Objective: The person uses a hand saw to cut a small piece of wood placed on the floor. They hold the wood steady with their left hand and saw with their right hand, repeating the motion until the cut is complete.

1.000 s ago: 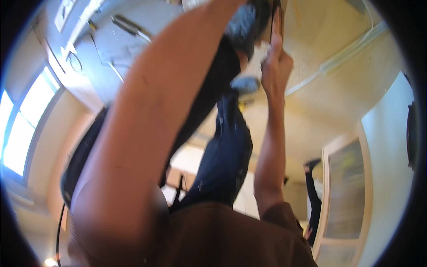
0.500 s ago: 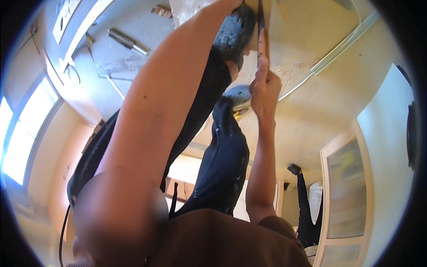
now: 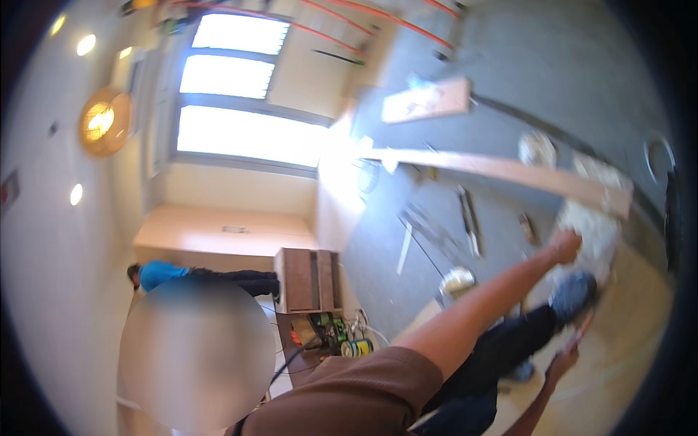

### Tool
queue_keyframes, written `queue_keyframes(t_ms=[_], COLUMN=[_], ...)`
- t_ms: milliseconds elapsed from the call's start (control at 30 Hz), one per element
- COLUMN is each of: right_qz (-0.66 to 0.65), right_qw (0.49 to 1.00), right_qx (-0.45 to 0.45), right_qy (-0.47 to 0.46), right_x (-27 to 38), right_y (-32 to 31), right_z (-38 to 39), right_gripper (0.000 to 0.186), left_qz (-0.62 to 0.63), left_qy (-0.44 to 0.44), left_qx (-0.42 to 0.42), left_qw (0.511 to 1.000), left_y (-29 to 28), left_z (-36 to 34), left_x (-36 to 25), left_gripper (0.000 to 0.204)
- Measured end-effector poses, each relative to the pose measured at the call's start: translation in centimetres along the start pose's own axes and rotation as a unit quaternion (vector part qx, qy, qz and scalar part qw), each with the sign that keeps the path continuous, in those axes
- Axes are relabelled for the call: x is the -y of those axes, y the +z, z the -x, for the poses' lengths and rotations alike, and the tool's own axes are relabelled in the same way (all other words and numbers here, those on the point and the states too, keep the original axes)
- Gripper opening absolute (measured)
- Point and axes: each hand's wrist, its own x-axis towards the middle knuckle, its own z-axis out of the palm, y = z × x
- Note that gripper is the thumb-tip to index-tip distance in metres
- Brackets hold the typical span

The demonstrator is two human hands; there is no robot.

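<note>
Near the right side, my left hand (image 3: 566,245) is closed over a whitish sheet or slab (image 3: 592,232); blur hides anything inside its fingers. Lower down, my right hand (image 3: 563,360) grips a thin tool with a wooden handle (image 3: 584,325), whose far end I cannot make out. Between the two hands, my grey-blue shoe (image 3: 573,294) is planted at the edge of the whitish piece. Beyond my left hand lies a long, narrow pale wooden board (image 3: 494,167), one end close to the whitish piece.
On the grey floor lie a dark and silver long tool (image 3: 467,218), a small brown object (image 3: 526,227) and a short plank (image 3: 427,100). A wooden crate (image 3: 309,280), green power tools (image 3: 331,330) and a person in blue (image 3: 163,276) are to the left.
My view has swung left and tilted, bringing the window, lamp and other person in. Both hands now appear farther right and lower; my left hand has come into view. The right still grips the tool.
</note>
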Motion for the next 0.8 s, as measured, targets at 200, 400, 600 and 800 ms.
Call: queue_keyframes(t_ms=[200,400,600,800], right_qz=[0.096,0.023,0.165,0.202], right_qw=[0.994,0.999,0.984,0.977], right_qx=[-0.046,-0.045,-0.053,-0.025], right_qy=[0.017,0.02,-0.032,-0.067], right_x=[-0.8,-0.8,4.1,7.1], right_y=[1.2,1.3,-1.9,-1.2], right_z=[0.2,-2.3,-3.9,-1.4], right_gripper=[0.079,0.088,0.086,0.085], left_qz=[-0.081,0.204,0.435,0.494], left_qy=[0.144,0.171,0.001,0.018], left_qx=[-0.178,-0.039,-0.04,-0.119], left_qw=[0.97,0.963,0.899,0.861], left_y=[-7.5,-7.8,-18.9,-28.3], left_z=[11.7,22.8,25.3,29.9], left_x=[8.2,10.6,-9.6,-22.7], left_gripper=[0.029,0.034,0.028,0.025])
